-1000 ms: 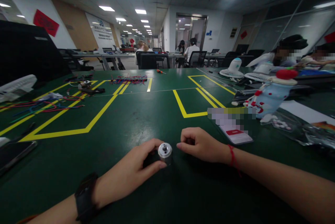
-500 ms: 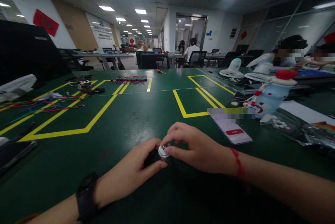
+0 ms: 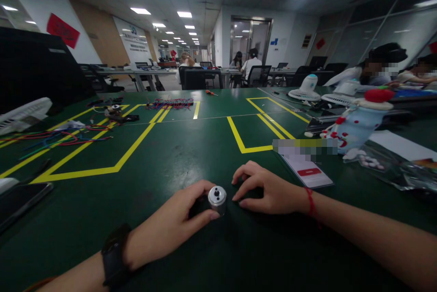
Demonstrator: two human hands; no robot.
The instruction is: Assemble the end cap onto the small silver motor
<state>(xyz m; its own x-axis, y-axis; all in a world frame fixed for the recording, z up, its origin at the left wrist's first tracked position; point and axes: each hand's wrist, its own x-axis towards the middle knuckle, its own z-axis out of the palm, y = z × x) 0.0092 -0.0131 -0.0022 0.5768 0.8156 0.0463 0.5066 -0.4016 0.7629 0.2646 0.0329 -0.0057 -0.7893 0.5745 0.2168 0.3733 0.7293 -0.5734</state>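
Observation:
A small silver metal cylinder (image 3: 217,200) stands upright on the green table (image 3: 184,146), its round top with dark holes facing up. My left hand (image 3: 180,217) grips it from the left between thumb and fingers. To the right of the cylinder, a short gap away, my right hand (image 3: 264,189) hovers close over the table with its fingers bent and apart, and nothing shows between them.
A phone (image 3: 307,169) lies beyond my right hand, near a light-blue cup (image 3: 357,126). Wires (image 3: 71,137) spread at the left, beside a dark phone (image 3: 23,203). An orange screwdriver (image 3: 211,93) lies far back. People sit at the right.
My right hand has moved right, off the cylinder, and its fingers have come apart. The cylinder's top is now uncovered. My left hand keeps its hold.

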